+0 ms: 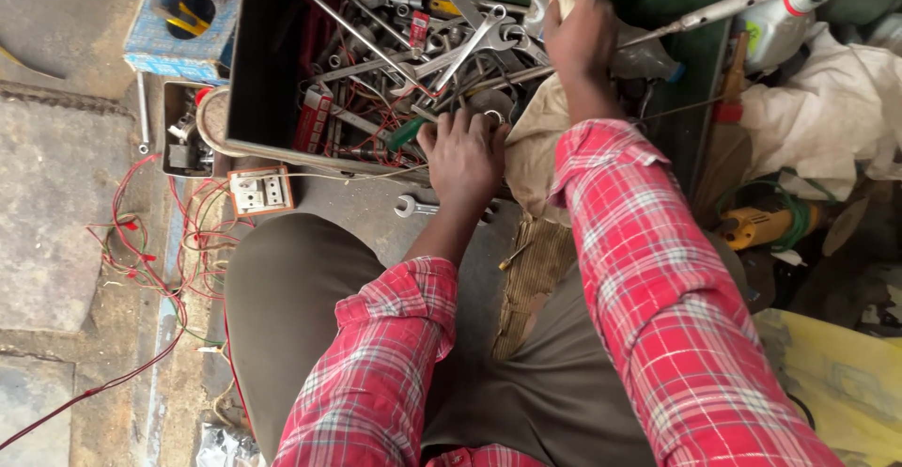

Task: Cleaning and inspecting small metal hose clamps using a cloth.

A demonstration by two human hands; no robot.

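Note:
A dark metal toolbox (256, 72) in front of me is full of wrenches (474, 42), rods, red wires and other metal parts. My left hand (462, 152) rests on its near rim, fingers curled down among the tools beside a green-handled screwdriver (406, 132). My right hand (583, 30) reaches deeper into the box, fingers down on a pale cloth (536, 133) and a plastic bottle (648, 58); its fingertips are hidden. Both arms wear red plaid sleeves. What either hand grips cannot be made out.
A spanner (413, 208) lies on the floor before the box. A white switch plate (260, 191) with red wires (141, 251) lies at left, with a small tin of parts (183, 133) beyond. A yellow power tool (766, 225), white cloth (827, 110) and bottle (785, 11) crowd the right.

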